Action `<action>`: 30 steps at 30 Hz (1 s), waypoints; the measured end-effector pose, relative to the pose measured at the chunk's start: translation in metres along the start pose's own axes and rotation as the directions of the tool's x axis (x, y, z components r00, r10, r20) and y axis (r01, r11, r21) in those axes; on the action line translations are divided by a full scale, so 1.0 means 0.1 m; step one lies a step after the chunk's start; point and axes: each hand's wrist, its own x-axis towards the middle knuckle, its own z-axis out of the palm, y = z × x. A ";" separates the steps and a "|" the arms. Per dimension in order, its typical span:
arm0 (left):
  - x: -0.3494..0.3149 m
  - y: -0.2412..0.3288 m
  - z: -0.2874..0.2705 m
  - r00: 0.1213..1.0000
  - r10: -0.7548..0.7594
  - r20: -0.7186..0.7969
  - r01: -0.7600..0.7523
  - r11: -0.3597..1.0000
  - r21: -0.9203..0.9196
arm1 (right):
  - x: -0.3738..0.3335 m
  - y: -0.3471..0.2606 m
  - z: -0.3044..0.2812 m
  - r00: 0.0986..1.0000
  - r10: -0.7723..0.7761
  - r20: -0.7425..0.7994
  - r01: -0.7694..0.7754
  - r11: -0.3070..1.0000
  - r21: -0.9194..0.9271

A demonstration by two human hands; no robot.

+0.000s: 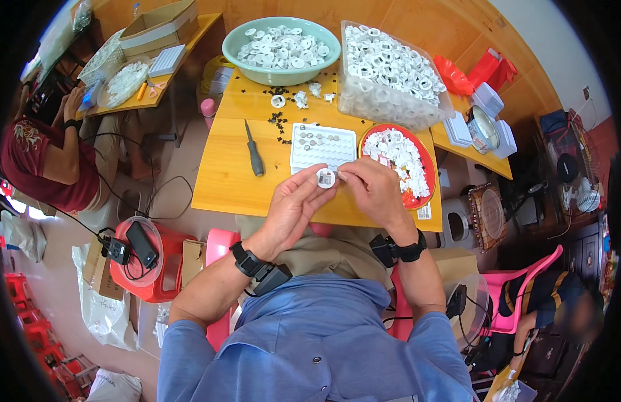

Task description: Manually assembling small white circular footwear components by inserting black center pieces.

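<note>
By the left hand [295, 204], a small round white plastic disc [326, 178] is gripped above a yellow wooden table [218, 164]; beside it, the right hand [376, 191] is pinched together, on what cannot be told. Beyond, a white rectangular plastic tray [338, 150] is laid.

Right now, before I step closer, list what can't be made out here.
All in the head view:
Back of the white disc: turned away, behind it the left fingers.
Anything the right fingers pinch: covered by fingertips, too small.
Exact shape of the black bits: too small.
Bottom of the green basin: under heaped white parts.
Head of the person at lower right: blurred.
</note>
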 end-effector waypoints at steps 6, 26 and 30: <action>0.01 -0.05 -0.05 1.000 0.027 0.007 -0.027 0.998 0.062 | 0.00 -0.11 0.05 0.978 -0.157 -0.136 0.149 0.986 -0.069; 0.01 -0.10 -0.05 0.995 0.102 -0.013 -0.099 0.982 0.164 | -0.03 -0.15 0.16 0.971 -0.176 -0.162 0.159 0.981 -0.111; 0.01 -0.09 -0.04 0.994 0.106 -0.034 -0.100 0.982 0.158 | -0.03 -0.19 0.12 0.969 -0.238 -0.069 0.215 0.946 -0.243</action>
